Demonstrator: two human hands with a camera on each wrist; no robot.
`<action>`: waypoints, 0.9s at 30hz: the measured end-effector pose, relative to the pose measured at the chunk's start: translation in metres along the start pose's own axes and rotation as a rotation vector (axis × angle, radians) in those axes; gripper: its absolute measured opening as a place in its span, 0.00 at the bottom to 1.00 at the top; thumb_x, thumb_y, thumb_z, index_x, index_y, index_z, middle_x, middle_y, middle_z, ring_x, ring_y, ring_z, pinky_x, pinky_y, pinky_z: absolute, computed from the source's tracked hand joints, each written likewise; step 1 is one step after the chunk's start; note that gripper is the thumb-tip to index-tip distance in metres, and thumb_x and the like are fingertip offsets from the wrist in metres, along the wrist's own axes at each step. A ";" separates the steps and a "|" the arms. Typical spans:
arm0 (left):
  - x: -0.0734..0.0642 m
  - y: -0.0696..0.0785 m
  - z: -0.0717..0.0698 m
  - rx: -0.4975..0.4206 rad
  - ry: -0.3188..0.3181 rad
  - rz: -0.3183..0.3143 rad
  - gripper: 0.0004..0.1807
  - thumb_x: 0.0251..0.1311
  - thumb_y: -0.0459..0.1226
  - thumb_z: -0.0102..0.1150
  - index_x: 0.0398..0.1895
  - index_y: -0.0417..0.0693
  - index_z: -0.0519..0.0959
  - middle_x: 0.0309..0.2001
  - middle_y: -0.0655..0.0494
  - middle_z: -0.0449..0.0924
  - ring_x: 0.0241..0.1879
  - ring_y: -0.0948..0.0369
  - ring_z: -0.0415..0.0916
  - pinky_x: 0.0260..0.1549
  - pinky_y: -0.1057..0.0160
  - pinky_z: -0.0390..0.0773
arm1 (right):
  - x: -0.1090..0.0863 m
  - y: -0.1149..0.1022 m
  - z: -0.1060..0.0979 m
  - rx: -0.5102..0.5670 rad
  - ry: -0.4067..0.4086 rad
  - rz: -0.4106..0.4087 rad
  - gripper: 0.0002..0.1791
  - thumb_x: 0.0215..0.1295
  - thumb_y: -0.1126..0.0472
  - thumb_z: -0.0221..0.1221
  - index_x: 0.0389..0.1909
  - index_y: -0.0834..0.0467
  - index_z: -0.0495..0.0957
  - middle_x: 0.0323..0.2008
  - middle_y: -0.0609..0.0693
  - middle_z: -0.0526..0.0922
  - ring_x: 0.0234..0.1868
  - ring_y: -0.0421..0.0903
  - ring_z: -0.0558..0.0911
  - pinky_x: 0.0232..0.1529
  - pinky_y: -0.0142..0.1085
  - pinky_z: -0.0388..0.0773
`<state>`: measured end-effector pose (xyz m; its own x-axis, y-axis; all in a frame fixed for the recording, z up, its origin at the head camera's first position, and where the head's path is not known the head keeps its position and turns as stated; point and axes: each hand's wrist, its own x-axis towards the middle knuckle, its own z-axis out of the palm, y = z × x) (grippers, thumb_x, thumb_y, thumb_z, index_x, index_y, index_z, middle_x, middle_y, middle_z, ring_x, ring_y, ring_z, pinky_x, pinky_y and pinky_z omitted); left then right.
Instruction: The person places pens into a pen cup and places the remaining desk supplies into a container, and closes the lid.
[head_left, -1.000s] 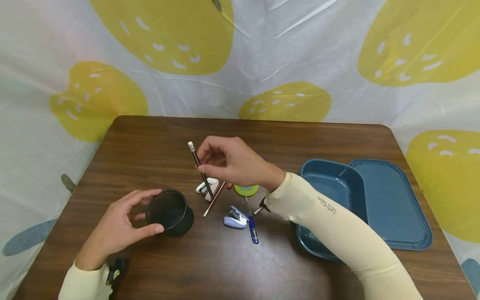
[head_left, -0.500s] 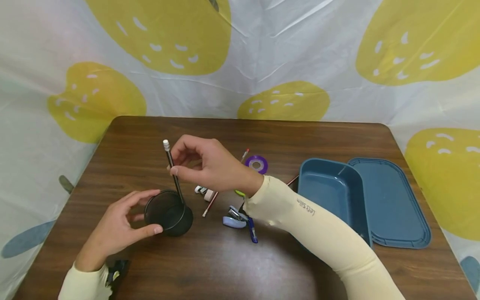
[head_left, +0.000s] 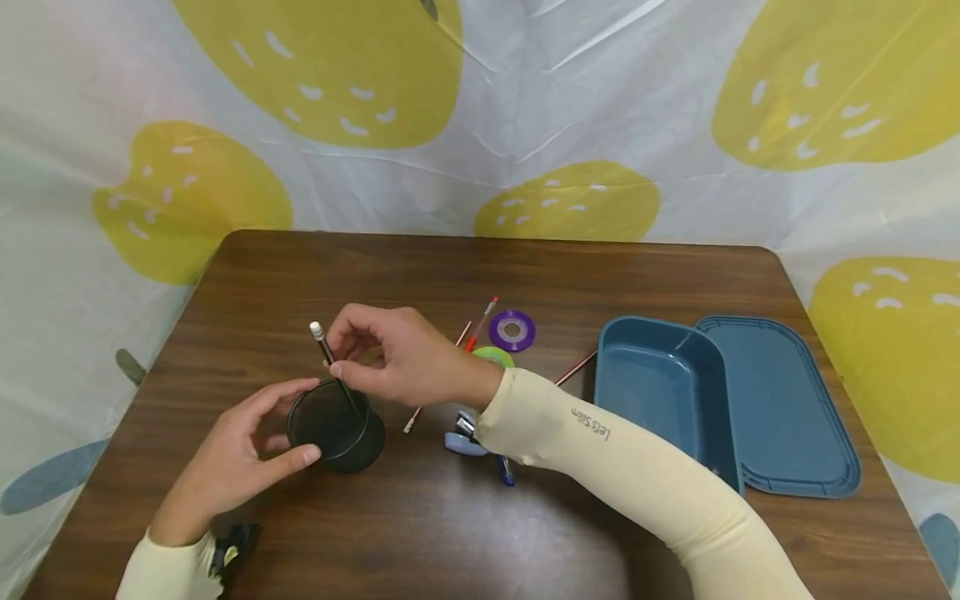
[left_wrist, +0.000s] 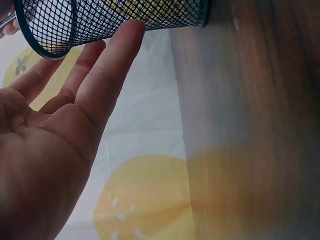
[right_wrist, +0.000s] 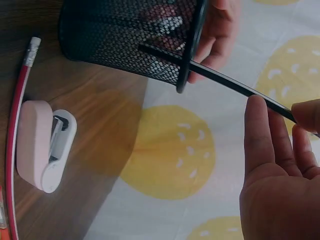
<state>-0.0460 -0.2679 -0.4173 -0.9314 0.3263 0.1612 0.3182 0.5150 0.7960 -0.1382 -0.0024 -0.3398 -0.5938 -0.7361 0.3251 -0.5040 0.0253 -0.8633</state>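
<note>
In the head view my left hand [head_left: 232,458] holds a black mesh pencil cup [head_left: 366,446] upright on the table, thumb on the near side, fingers on the far side. Its fingertips lie against the mesh in the left wrist view. My right hand [head_left: 408,354] pinches a black pencil [right_wrist: 225,81] near its white eraser end, between thumb and fingertips. The pencil slants over the rim, and its lower end shows through the mesh inside the cup [right_wrist: 125,35]. A pink-and-white stapler [right_wrist: 37,145] lies beside a red pencil [right_wrist: 17,105] in the right wrist view.
Right of the cup lie a light-blue stapler [head_left: 463,445], a blue pen [head_left: 507,475], a green tape roll [head_left: 495,356] and a purple tape roll [head_left: 513,331]. A blue box [head_left: 660,383] and its lid [head_left: 798,408] stand at the right. A patterned sheet [head_left: 570,108] hangs behind the table.
My right hand has carried the black pencil leftward to the cup, then lowered it, its end now inside. The left hand has stayed at the cup.
</note>
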 end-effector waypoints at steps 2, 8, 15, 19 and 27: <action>-0.001 0.000 0.000 -0.007 0.004 0.002 0.41 0.57 0.29 0.77 0.75 0.53 0.72 0.57 0.49 0.83 0.53 0.69 0.79 0.38 0.67 0.88 | 0.000 0.001 0.002 -0.009 -0.013 0.012 0.06 0.70 0.69 0.65 0.43 0.60 0.78 0.39 0.53 0.88 0.43 0.33 0.87 0.43 0.31 0.89; -0.001 0.000 0.002 -0.058 -0.013 0.003 0.39 0.61 0.27 0.74 0.75 0.52 0.71 0.59 0.43 0.81 0.54 0.67 0.80 0.36 0.65 0.90 | -0.003 0.004 0.006 -0.045 -0.042 0.044 0.06 0.70 0.68 0.65 0.44 0.59 0.78 0.40 0.53 0.89 0.42 0.32 0.86 0.44 0.27 0.88; 0.000 -0.001 0.002 -0.084 -0.023 -0.001 0.39 0.61 0.27 0.74 0.75 0.52 0.71 0.57 0.43 0.81 0.54 0.67 0.80 0.36 0.63 0.90 | -0.004 0.007 0.004 -0.063 -0.035 0.049 0.06 0.71 0.68 0.65 0.44 0.58 0.78 0.41 0.52 0.89 0.43 0.33 0.86 0.45 0.28 0.88; 0.001 -0.003 0.002 -0.095 -0.027 0.000 0.40 0.61 0.27 0.73 0.76 0.52 0.71 0.57 0.42 0.81 0.54 0.66 0.81 0.36 0.63 0.91 | -0.004 0.008 0.000 -0.076 -0.022 0.050 0.05 0.71 0.67 0.65 0.43 0.57 0.79 0.40 0.50 0.89 0.44 0.32 0.86 0.44 0.28 0.88; 0.002 -0.004 0.002 -0.122 -0.034 0.001 0.38 0.61 0.26 0.73 0.74 0.49 0.71 0.58 0.38 0.81 0.54 0.66 0.82 0.35 0.61 0.91 | -0.007 0.009 -0.009 -0.126 0.002 0.033 0.05 0.71 0.65 0.66 0.42 0.56 0.80 0.39 0.48 0.88 0.43 0.32 0.86 0.42 0.27 0.88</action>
<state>-0.0488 -0.2680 -0.4215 -0.9239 0.3547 0.1436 0.2932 0.4150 0.8613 -0.1447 0.0089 -0.3461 -0.6125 -0.7320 0.2984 -0.5590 0.1341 -0.8183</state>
